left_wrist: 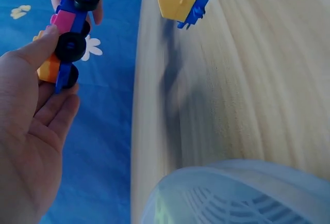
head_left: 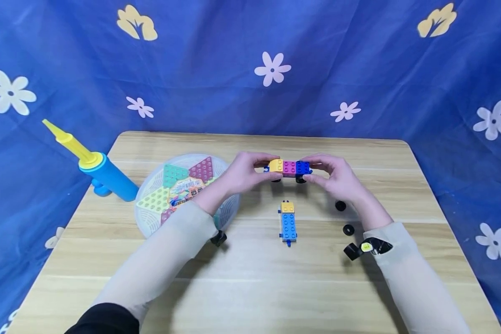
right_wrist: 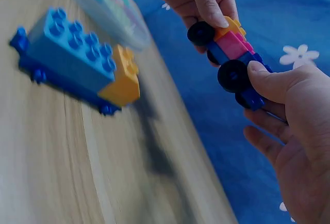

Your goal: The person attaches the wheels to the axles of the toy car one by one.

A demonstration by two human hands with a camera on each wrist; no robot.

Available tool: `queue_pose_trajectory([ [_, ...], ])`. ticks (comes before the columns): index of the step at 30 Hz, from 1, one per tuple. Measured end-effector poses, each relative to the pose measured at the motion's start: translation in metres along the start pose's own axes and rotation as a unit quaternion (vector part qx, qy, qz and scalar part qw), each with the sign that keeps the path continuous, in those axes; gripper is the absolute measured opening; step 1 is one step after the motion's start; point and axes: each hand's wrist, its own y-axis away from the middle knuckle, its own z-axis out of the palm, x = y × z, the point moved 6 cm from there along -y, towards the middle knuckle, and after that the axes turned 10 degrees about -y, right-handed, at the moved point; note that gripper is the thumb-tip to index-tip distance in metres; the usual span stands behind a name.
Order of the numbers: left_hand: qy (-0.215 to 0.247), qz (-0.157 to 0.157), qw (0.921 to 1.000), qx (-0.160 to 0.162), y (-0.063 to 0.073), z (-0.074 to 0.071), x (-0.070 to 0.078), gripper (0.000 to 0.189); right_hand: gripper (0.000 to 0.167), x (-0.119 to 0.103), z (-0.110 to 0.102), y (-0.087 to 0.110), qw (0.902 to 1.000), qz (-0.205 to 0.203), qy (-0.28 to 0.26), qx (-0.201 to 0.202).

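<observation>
A toy brick car (head_left: 289,167) with yellow, pink and dark blue bricks is held up over the back of the table. My left hand (head_left: 248,172) pinches its yellow end between thumb and fingers. At the dark blue end, my right hand (head_left: 337,177) grips it the same way. Black wheels (right_wrist: 233,76) show on the car's blue base in both wrist views. Below the hands, a second toy brick car (head_left: 288,225), light blue and yellow, stands on the table; no wheels show on it. Two loose black wheels (head_left: 348,229) lie near my right forearm.
A round clear container (head_left: 144,218) with coloured studded triangles sits at left, partly behind my left arm. Beside it leans a blue and yellow hand pump (head_left: 114,177). A blue flowered cloth (head_left: 217,102) hangs behind the wooden table (head_left: 250,297).
</observation>
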Motion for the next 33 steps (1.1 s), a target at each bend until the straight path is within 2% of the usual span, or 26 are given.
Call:
queue_pose_trajectory([
  [4,-0.028,-0.005,0.9994,-0.019,-0.015,0.007,-0.008,0.056,0.039,0.017,-0.008,-0.009,0.9995,0.03,0.003,0.009],
  [8,-0.048,-0.03,0.9977,-0.037,-0.031,0.019,-0.02,0.056,0.041,0.039,-0.015,-0.019,0.998,0.062,0.01,0.011],
  [12,-0.048,-0.056,0.9965,-0.039,-0.044,0.031,-0.035,0.055,0.04,0.06,-0.017,-0.028,0.9954,0.094,0.013,0.011],
  [17,-0.057,-0.071,0.9949,-0.042,-0.057,0.043,-0.047,0.055,0.04,0.08,-0.019,-0.033,0.9933,0.114,0.004,0.017],
  [21,-0.066,-0.076,0.9937,-0.05,-0.059,0.05,-0.05,0.054,0.039,0.091,-0.018,-0.031,0.9929,0.117,0.013,0.015],
  [27,-0.078,-0.079,0.9925,-0.049,-0.061,0.053,-0.053,0.053,0.04,0.094,-0.019,-0.031,0.9921,0.122,0.021,0.022],
  [33,-0.061,-0.105,0.9911,-0.055,-0.059,0.048,-0.053,0.066,0.051,0.091,-0.022,-0.031,0.9881,0.145,0.049,0.015],
])
